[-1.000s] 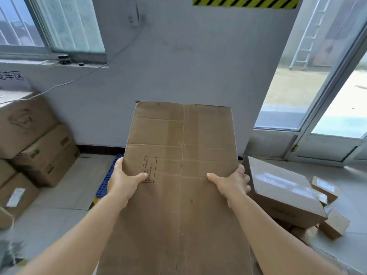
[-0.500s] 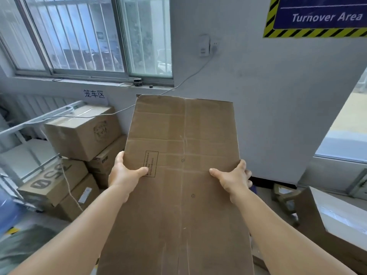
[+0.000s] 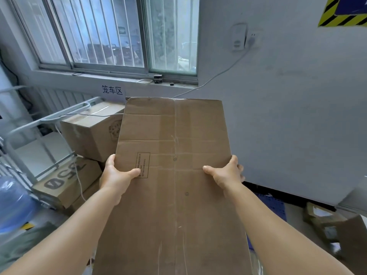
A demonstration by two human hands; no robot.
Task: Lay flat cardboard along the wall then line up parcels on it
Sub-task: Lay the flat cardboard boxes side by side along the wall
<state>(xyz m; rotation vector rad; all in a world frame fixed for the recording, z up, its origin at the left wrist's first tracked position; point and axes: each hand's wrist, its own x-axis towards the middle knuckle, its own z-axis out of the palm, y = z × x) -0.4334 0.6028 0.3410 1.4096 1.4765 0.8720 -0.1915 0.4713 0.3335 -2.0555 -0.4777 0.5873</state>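
Cardboard: you hold a large flat brown corrugated cardboard sheet (image 3: 174, 185) out in front of you, off the floor, its far edge toward 12 o'clock and tilted up toward the grey wall (image 3: 288, 116). A small black-bordered printed box sits near its left edge.
Left hand: your left hand (image 3: 117, 175) grips the sheet's left edge at about 9 o'clock of the sheet, thumb lying on the top face beside the printed box, fingers curled under and out of sight.
Right hand: your right hand (image 3: 226, 173) grips the right edge at about 3 o'clock, thumb on top pointing inward, fingertips wrapping round the edge.
Parcels: a stack of brown cardboard boxes (image 3: 87, 139) stands at 10 o'clock, below the barred window (image 3: 111, 32), the top one partly hidden behind the sheet. More brown parcels (image 3: 333, 229) lie on the floor at 4 o'clock, blurred.
Wall: it fills the view from 12 to 3 o'clock, with a white socket and plugged cable (image 3: 240, 38) and a yellow-and-black striped sign corner (image 3: 337, 14) at 1 o'clock.
Floor: a blue perforated plastic mat (image 3: 272, 205) shows at the wall's foot, right of the sheet.
Other: a blue translucent water bottle (image 3: 14, 205) sits blurred at 8 o'clock, and a small sign with Chinese characters (image 3: 112, 90) hangs under the sill.
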